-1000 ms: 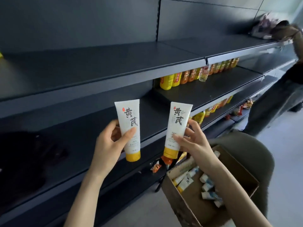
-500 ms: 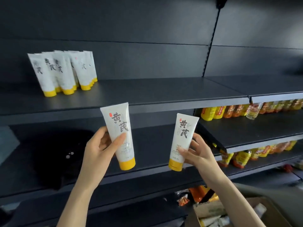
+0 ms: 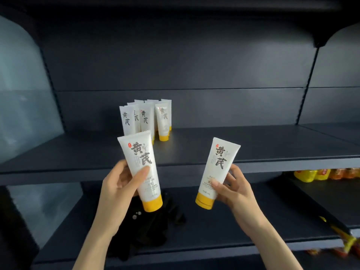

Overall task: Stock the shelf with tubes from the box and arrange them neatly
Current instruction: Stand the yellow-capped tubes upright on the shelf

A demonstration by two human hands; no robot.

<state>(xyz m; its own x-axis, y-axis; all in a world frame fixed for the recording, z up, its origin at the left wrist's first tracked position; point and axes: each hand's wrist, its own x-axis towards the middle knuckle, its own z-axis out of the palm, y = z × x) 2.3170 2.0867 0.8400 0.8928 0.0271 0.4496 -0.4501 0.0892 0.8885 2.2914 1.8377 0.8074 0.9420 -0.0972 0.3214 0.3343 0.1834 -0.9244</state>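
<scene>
- Two white, yellow-capped tubes, caps down, before the edge of the shelf (image 3: 253, 149): left tube (image 3: 140, 170) gripped by left hand (image 3: 116, 190), thumb across its label; right tube (image 3: 219, 172) pinched low by right hand (image 3: 233, 190).
- Mid-carry toward the standing tubes (image 3: 145, 119) on that shelf. Next, by the look of it: setting both upright beside the group.
- Versus half a second ago: group now centred, box gone from view.

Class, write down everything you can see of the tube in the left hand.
The tube is white, seemingly smooth plastic, with large dark characters, a small red seal and a yellow cap. It is held cap-down, top tilted left, in front of the shelf. The left hand grips its middle, thumb across the front.
</scene>
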